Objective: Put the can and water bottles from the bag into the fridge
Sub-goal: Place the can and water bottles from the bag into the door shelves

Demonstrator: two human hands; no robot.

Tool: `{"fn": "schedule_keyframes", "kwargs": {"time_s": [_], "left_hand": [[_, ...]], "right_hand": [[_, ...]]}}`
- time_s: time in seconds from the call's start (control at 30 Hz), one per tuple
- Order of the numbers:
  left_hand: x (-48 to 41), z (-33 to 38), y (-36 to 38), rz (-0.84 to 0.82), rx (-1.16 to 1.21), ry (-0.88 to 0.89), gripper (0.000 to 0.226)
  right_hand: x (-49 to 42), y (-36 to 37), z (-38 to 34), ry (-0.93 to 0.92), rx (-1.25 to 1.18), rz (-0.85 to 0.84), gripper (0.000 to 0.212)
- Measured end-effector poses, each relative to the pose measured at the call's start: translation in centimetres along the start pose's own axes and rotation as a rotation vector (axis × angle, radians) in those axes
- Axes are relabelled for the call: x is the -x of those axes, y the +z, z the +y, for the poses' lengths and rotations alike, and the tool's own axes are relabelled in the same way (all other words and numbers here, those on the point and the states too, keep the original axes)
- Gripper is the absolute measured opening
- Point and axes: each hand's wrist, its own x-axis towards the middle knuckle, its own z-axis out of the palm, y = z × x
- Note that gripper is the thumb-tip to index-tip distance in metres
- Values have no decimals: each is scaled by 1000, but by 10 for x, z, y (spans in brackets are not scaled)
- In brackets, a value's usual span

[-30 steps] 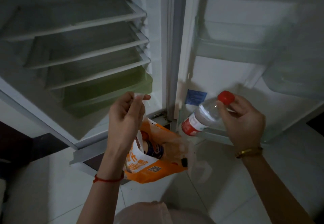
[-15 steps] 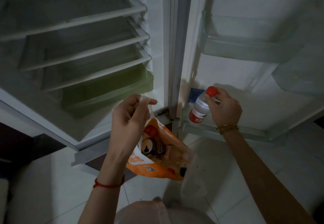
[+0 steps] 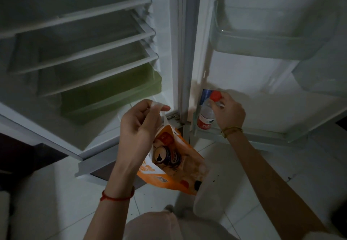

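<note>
The water bottle is gripped at its red cap by the right hand, upright in the lowest door shelf. The orange bag, with the can inside, is pinched by the left hand. If released tilted, the bottle could be tipped over.

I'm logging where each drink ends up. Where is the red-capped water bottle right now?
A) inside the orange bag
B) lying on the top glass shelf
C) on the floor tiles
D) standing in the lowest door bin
D: the water bottle stands upright in the lowest door bin, with the right hand on its neck just below the cap.
</note>
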Motion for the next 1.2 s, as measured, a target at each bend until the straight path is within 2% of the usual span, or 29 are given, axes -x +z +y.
{"fn": "schedule_keyframes", "kwargs": {"time_s": [0.13,0.2,0.3,0.37,0.4,0.53,0.57,0.67,0.77,0.97,1.2], "left_hand": [[3,1,2,-8,21,4,26],[4,2,2,-13,34,10,25],[6,2,2,-10,44,15,26],[8,2,2,3,41,12,27],[8,2,3,9,43,10,27],[10,1,4,6,55,11,26],[11,1,4,3,57,11,26],[12,3,3,10,64,9,25],[13,5,2,16,63,10,25],[14,6,1,11,64,23,26],[8,5,1,19,85,26,26]], "right_hand": [[-4,0,2,-9,-27,-95,40],[-2,-4,-1,-7,-120,-117,42],[19,-16,-12,-20,-227,6,32],[45,-22,-18,-130,-232,74,26],[59,-26,-21,-200,-224,9,29],[110,-20,-35,-405,-80,-685,40],[118,-12,-37,-464,-48,-767,41],[130,21,-37,-729,179,-724,47],[133,36,-38,-842,360,-689,65],[130,60,-39,-732,368,-746,69],[128,9,-40,-456,-17,-791,79]]}}
